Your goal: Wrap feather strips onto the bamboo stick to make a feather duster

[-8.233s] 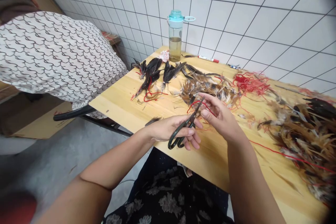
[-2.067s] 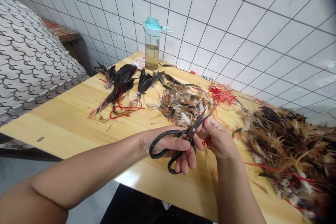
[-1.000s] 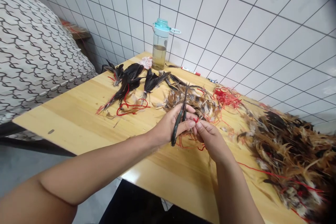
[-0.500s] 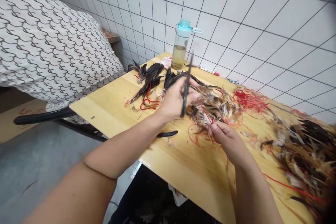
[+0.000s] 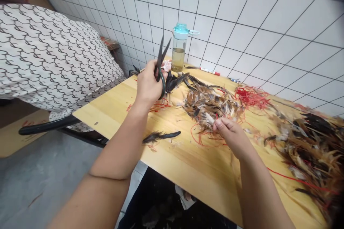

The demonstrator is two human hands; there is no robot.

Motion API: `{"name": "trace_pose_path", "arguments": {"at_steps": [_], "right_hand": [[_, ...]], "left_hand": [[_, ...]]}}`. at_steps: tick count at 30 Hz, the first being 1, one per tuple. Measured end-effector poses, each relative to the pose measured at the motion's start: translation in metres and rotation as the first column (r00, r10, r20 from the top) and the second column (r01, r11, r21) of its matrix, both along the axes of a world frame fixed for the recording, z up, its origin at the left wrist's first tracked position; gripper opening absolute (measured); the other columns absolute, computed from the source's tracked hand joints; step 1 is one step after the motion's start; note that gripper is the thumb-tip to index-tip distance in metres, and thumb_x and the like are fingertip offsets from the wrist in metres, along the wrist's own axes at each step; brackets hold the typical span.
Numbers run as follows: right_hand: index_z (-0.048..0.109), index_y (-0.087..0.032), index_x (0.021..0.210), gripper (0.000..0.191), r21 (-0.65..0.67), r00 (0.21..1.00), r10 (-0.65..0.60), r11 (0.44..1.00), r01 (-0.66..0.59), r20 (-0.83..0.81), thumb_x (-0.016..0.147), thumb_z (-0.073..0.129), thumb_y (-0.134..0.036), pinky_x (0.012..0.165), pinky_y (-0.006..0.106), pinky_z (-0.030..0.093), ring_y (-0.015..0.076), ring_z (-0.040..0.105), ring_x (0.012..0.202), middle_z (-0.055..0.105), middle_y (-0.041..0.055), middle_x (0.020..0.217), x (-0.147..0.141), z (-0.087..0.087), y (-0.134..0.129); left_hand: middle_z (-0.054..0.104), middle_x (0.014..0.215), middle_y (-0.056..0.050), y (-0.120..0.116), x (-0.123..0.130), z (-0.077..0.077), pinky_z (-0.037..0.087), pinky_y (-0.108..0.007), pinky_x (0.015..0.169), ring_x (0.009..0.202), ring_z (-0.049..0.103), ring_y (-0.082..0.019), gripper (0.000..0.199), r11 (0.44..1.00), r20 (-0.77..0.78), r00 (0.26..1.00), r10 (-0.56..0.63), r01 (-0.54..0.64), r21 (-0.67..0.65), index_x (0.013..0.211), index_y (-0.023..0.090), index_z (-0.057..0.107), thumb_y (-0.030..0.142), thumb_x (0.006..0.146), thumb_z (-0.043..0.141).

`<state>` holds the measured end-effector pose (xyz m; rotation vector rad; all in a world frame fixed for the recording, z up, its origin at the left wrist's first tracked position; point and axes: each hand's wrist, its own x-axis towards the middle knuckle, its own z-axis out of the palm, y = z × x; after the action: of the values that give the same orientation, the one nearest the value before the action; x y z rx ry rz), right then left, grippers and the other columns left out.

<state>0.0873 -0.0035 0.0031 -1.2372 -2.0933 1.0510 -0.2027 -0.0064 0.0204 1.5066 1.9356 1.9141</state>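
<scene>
My left hand is raised over the left part of the table, closed around a pair of scissors with dark handles; the blades point up and stand slightly apart. Black feathers lie beside and partly behind that hand. My right hand pinches a red string, of which only a short bit shows above the thumb. Just beyond its fingertips spreads a pile of brown and white feathers. A single black feather lies between my forearms.
A bottle with a turquoise lid stands by the tiled wall, near a red-and-white marker. Tangled red string and a larger feather heap lie to the right. A person in patterned clothing is at the left.
My left hand has moved left with the scissors, away from my right hand, and the blades now show apart. The red string no longer stretches between the hands. My right hand stays nearly in place.
</scene>
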Motion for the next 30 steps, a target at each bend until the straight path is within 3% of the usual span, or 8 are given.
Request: {"name": "trace_pose_path", "arguments": {"at_steps": [5,7,9,12,14,20,26,30], "right_hand": [[0.055,-0.019,0.065,0.036,0.032,0.999,0.028,0.999,-0.029,0.021,0.089,0.045,-0.044,0.055,0.026,0.032,0.0121,0.038,0.055,0.046,-0.0010,0.057,-0.002,-0.001,-0.002],[0.056,-0.019,0.065,0.035,0.044,0.999,0.031,0.999,-0.032,0.030,0.089,0.044,-0.042,0.056,0.027,0.033,0.0125,0.040,0.056,0.049,-0.0003,0.059,-0.004,-0.001,-0.003],[0.056,-0.019,0.065,0.034,0.053,0.999,0.035,0.998,-0.037,0.039,0.089,0.044,-0.041,0.058,0.027,0.034,0.0129,0.042,0.057,0.050,-0.0001,0.060,-0.006,0.000,-0.004],[0.055,-0.020,0.065,0.032,0.055,0.998,0.043,0.997,-0.046,0.051,0.089,0.043,-0.038,0.060,0.027,0.035,0.0132,0.044,0.058,0.051,-0.0005,0.060,-0.008,0.000,-0.005],[0.055,-0.020,0.065,0.031,0.056,0.997,0.052,0.997,-0.054,0.049,0.088,0.044,-0.038,0.061,0.026,0.036,0.0133,0.046,0.059,0.052,-0.0004,0.061,-0.009,0.000,-0.006],[0.055,-0.020,0.066,0.028,0.072,0.996,0.083,0.994,-0.084,0.025,0.088,0.045,-0.034,0.062,0.026,0.037,0.0138,0.050,0.063,0.058,0.0002,0.064,-0.013,-0.008,-0.009],[0.056,-0.020,0.067,0.028,0.078,0.995,0.082,0.993,-0.086,0.057,0.089,0.045,-0.031,0.061,0.025,0.035,0.0130,0.048,0.061,0.058,-0.0005,0.063,-0.010,-0.005,-0.008],[0.056,-0.020,0.066,0.027,0.092,0.995,0.071,0.993,-0.077,0.067,0.089,0.046,-0.030,0.061,0.025,0.035,0.0129,0.048,0.061,0.058,-0.0005,0.063,-0.010,-0.006,-0.007]], "left_hand": [[0.066,0.084,-0.001,-0.003,0.025,0.002,0.046,-0.024,0.075,0.081,0.062,-0.014,0.032,0.945,0.169,0.930,-0.328,0.325,0.044,0.103,0.019,0.059,0.022,0.074,0.073],[0.066,0.087,-0.003,-0.005,0.039,-0.002,0.047,-0.024,0.073,0.080,0.063,-0.014,0.038,0.828,0.275,0.795,-0.541,0.561,0.005,0.105,0.018,0.058,0.025,0.072,0.076],[0.067,0.090,-0.005,-0.009,0.057,-0.007,0.049,-0.025,0.074,0.082,0.064,-0.014,0.042,0.649,0.380,0.614,-0.692,0.759,-0.046,0.106,0.017,0.057,0.027,0.071,0.078],[0.066,0.093,-0.006,-0.016,0.083,-0.017,0.052,-0.027,0.078,0.083,0.065,-0.014,0.040,0.436,0.509,0.402,-0.761,0.898,-0.057,0.104,0.016,0.055,0.028,0.073,0.076],[0.065,0.092,-0.005,-0.020,0.096,-0.024,0.053,-0.028,0.077,0.078,0.065,-0.013,0.038,0.382,0.571,0.319,-0.756,0.924,-0.010,0.105,0.017,0.053,0.030,0.076,0.074],[0.063,0.081,0.001,-0.022,0.109,-0.036,0.052,-0.027,0.068,0.065,0.063,-0.011,0.039,0.405,0.607,0.294,-0.738,0.913,0.049,0.103,0.018,0.049,0.032,0.076,0.074],[0.060,0.079,0.002,-0.015,0.099,-0.033,0.044,-0.018,0.064,0.066,0.055,-0.006,0.034,0.597,0.572,0.474,-0.670,0.801,0.035,0.101,0.018,0.052,0.026,0.076,0.073],[0.063,0.086,-0.001,-0.016,0.096,-0.031,0.046,-0.020,0.066,0.070,0.057,-0.008,0.037,0.541,0.583,0.442,-0.682,0.841,-0.005,0.104,0.018,0.053,0.030,0.076,0.073]]}}
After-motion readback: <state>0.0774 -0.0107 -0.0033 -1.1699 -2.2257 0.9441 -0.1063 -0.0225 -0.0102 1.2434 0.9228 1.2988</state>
